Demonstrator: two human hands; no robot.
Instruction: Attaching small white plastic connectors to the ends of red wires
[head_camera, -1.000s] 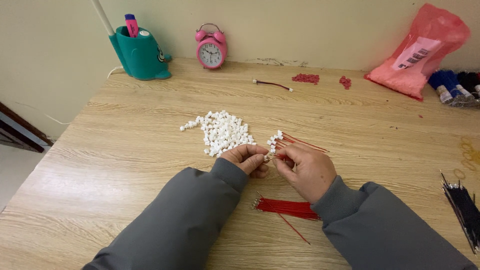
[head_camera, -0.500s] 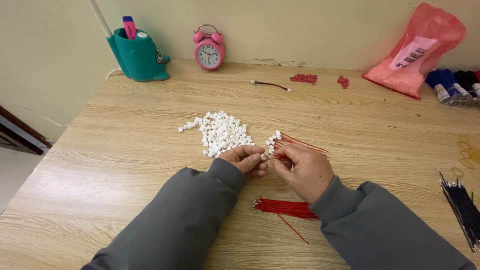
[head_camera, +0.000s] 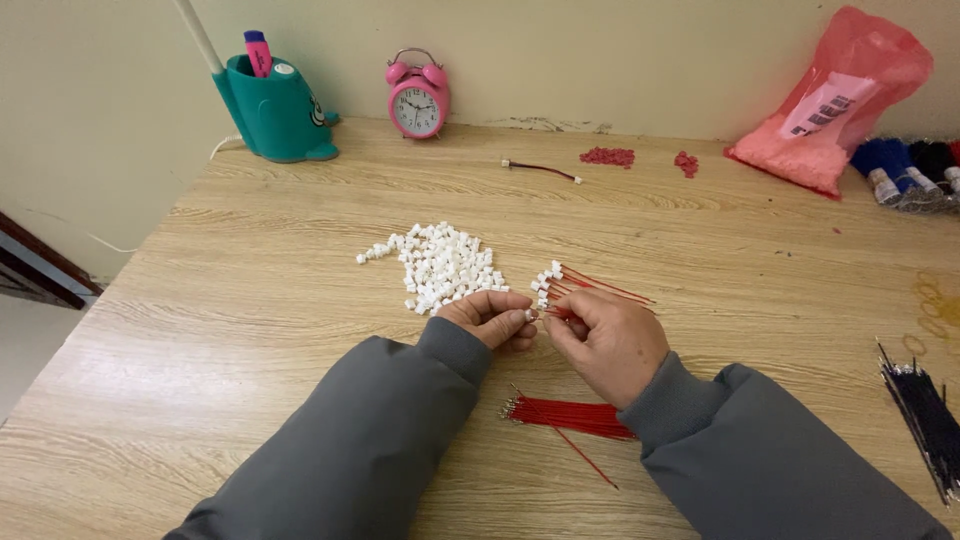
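Note:
On a wooden table (head_camera: 250, 330), my left hand (head_camera: 490, 318) pinches a small white connector at its fingertips. My right hand (head_camera: 605, 338) meets it, pinching a thin red wire by its end. Just beyond the left hand lies a pile of small white connectors (head_camera: 440, 265). Several red wires with white connectors fitted (head_camera: 585, 287) lie fanned out beyond my right hand. A bundle of bare red wires (head_camera: 570, 415) rests under my right wrist, one stray wire sticking out toward me.
At the back stand a teal pen holder (head_camera: 275, 110) and a pink alarm clock (head_camera: 418, 97). A short wired piece (head_camera: 540, 170), red bits (head_camera: 608, 156), a pink plastic bag (head_camera: 840, 95) and thread spools (head_camera: 905, 170) lie far right. Black wires (head_camera: 925, 415) sit at the right edge.
Both hands stay together at the same spot, fingers shifting slightly on the connector and wire. Nothing else on the table has moved.

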